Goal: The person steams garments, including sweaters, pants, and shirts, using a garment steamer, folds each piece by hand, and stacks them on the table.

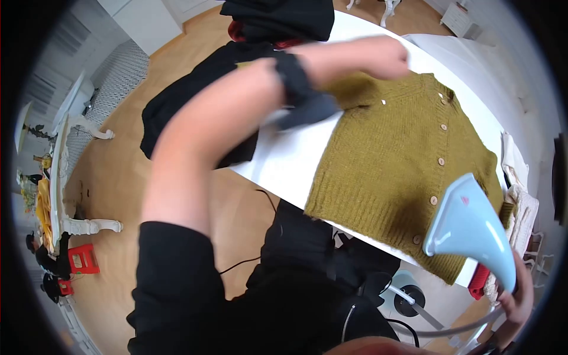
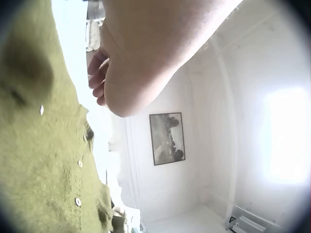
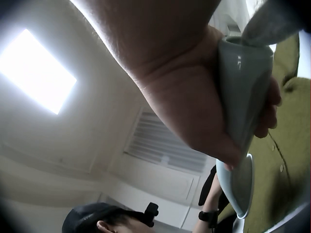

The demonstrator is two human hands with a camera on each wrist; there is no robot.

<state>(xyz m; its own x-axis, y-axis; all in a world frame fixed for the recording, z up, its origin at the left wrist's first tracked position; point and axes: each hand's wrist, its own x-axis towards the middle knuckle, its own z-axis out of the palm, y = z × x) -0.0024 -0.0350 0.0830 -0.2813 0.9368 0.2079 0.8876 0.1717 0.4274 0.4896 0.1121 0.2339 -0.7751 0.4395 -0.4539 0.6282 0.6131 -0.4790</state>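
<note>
An olive knitted cardigan lies spread with its buttons up on a white-topped table. My left hand, blurred, is over its upper left part, at the collar side; the left wrist view shows this hand with loosely bent fingers and nothing visible in them. At the lower right, my right hand grips the handle of a light blue garment steamer, whose wide head is over the buttoned front near the hem. In the right wrist view the fingers wrap the handle.
Black clothing lies at the table's left, beside a dark pile at the back. White knitwear lies beyond the right edge. The steamer's hose and stand are below the table's near edge.
</note>
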